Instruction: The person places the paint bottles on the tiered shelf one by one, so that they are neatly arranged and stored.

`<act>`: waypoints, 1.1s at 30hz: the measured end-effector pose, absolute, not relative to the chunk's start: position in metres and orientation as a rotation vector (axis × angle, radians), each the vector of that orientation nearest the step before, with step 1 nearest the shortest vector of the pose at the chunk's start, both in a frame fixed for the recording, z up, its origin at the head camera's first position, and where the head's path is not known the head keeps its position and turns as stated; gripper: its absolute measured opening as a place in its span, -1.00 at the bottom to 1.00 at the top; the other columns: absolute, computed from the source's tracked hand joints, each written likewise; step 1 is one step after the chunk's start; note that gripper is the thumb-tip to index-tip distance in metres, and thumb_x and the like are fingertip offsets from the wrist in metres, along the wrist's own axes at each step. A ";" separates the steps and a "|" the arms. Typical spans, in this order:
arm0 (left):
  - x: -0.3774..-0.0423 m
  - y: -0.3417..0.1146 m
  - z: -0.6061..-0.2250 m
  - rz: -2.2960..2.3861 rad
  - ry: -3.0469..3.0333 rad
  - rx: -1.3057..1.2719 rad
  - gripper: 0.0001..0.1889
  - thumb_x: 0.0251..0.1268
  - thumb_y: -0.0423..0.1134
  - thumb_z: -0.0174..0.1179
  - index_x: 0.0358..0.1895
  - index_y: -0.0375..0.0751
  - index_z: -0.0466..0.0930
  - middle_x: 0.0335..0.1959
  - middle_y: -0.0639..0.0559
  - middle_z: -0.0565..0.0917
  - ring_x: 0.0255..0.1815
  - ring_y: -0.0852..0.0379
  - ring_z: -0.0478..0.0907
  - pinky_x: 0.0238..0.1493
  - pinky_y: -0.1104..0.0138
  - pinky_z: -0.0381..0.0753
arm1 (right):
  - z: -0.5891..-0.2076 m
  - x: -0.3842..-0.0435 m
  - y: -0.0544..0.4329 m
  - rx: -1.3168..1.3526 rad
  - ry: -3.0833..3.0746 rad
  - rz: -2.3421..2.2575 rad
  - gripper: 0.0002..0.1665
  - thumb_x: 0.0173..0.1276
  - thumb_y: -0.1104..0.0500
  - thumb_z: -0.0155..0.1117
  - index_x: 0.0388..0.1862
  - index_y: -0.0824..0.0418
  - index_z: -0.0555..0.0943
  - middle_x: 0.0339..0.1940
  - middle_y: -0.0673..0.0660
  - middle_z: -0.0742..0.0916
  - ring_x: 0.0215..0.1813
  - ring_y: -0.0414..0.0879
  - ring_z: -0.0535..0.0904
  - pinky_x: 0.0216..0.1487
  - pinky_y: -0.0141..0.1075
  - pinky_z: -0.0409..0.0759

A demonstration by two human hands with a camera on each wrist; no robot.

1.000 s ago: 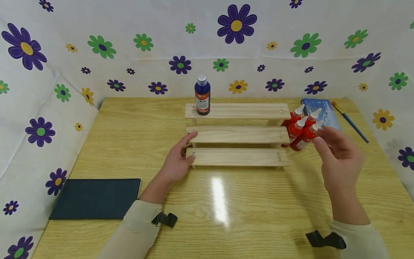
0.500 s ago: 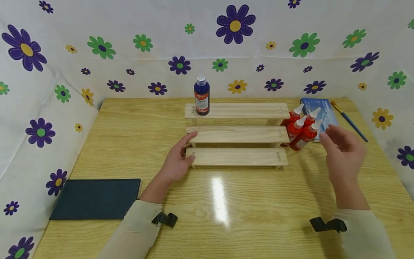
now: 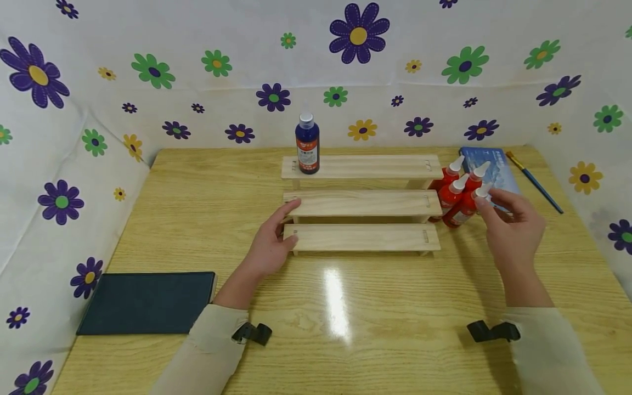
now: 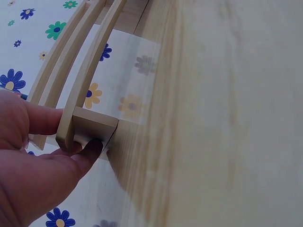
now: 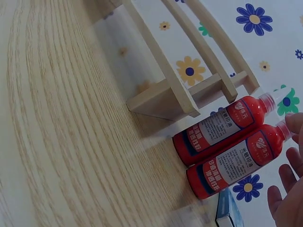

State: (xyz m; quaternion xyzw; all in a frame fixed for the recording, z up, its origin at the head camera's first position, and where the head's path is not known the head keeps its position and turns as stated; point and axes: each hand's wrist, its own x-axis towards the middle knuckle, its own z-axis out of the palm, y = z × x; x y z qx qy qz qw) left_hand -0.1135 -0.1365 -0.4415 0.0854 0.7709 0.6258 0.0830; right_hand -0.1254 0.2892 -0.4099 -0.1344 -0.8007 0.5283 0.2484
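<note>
My left hand (image 3: 269, 247) grips the left end of a three-tiered wooden shelf (image 3: 360, 237); in the left wrist view its fingers lie around the lowest board (image 4: 85, 78). With thumb and forefinger, my right hand (image 3: 518, 230) pinches the white cap of the nearest red ink bottle (image 3: 460, 213), which stands upright among several alike at the shelf's right end. Seen from the right wrist, the thumb is at that bottle's neck (image 5: 283, 128), and the other fingers (image 5: 273, 195) are apart from it. A dark blue bottle (image 3: 308, 148) stands on the top tier's left end.
Behind the red bottles lies a light blue book or box (image 3: 494, 167), with a paintbrush (image 3: 535, 184) to its right. A dark notebook (image 3: 145, 302) lies at the front left. Flowered cloth (image 3: 222, 33) surrounds the table on the back and sides.
My right hand first drew a little away from the red bottles, then came back left to the nearest one's cap. My left hand and the shelf have stayed in place.
</note>
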 end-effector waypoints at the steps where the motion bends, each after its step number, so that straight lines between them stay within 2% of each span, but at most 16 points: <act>1: -0.113 -0.136 -0.441 1.870 2.300 0.257 -0.22 0.37 -0.64 0.08 0.53 0.15 0.26 0.52 0.08 0.21 0.25 -0.08 0.39 -0.04 0.13 0.41 | -0.410 -0.126 0.289 -0.376 -2.186 1.441 -0.61 0.32 0.17 0.45 0.10 0.28 0.71 -0.05 -0.04 0.69 0.03 -0.13 0.59 0.03 -0.44 0.53; 6: -0.114 -0.137 -0.442 1.868 2.293 0.258 -0.22 0.37 -0.64 0.08 0.54 0.14 0.25 0.53 0.08 0.19 0.26 -0.09 0.38 -0.04 0.13 0.40 | -0.408 -0.127 0.289 -0.444 -2.203 1.449 -0.59 0.30 0.15 0.46 0.10 0.26 0.69 -0.06 -0.04 0.69 0.02 -0.17 0.59 0.05 -0.42 0.53; 14: -0.113 -0.137 -0.441 1.876 2.272 0.258 -0.23 0.38 -0.64 0.07 0.54 0.15 0.25 0.54 0.08 0.17 0.37 -0.16 0.31 0.02 0.10 0.38 | -0.411 -0.127 0.288 -0.495 -2.222 1.449 -0.55 0.29 0.07 0.48 0.14 0.13 0.69 -0.04 -0.03 0.70 0.00 -0.21 0.56 -0.11 -0.44 0.47; 21: -0.113 -0.137 -0.441 1.875 2.269 0.249 -0.23 0.38 -0.64 0.07 0.53 0.14 0.26 0.54 0.07 0.17 0.35 -0.14 0.32 0.01 0.11 0.38 | -0.416 -0.130 0.289 -0.573 -2.231 1.492 -0.50 0.27 0.01 0.49 0.16 0.13 0.70 -0.05 -0.09 0.69 0.01 -0.22 0.56 -0.02 -0.42 0.45; 24: -0.113 -0.137 -0.441 1.875 2.272 0.250 -0.23 0.38 -0.64 0.07 0.53 0.14 0.26 0.53 0.07 0.18 0.34 -0.13 0.34 0.01 0.11 0.38 | -0.419 -0.130 0.289 -0.549 -2.199 1.510 -0.53 0.27 0.05 0.50 0.13 0.15 0.71 -0.07 -0.09 0.69 -0.02 -0.21 0.57 -0.04 -0.45 0.48; 29: -0.114 -0.137 -0.441 1.873 2.282 0.260 -0.23 0.38 -0.64 0.08 0.53 0.14 0.26 0.53 0.06 0.19 0.33 -0.09 0.36 -0.01 0.12 0.40 | -0.423 -0.130 0.290 -0.479 -2.106 1.604 -0.60 0.26 0.14 0.50 0.07 0.19 0.72 -0.07 -0.03 0.66 -0.07 -0.18 0.58 -0.19 -0.53 0.55; 33: -0.114 -0.137 -0.441 1.873 2.279 0.260 -0.23 0.38 -0.63 0.08 0.53 0.15 0.26 0.54 0.07 0.17 0.34 -0.07 0.34 -0.02 0.12 0.39 | -0.424 -0.130 0.290 -0.465 -2.003 1.752 -0.60 0.24 0.17 0.52 0.05 0.23 0.72 -0.04 0.04 0.64 -0.07 -0.13 0.57 -0.26 -0.52 0.58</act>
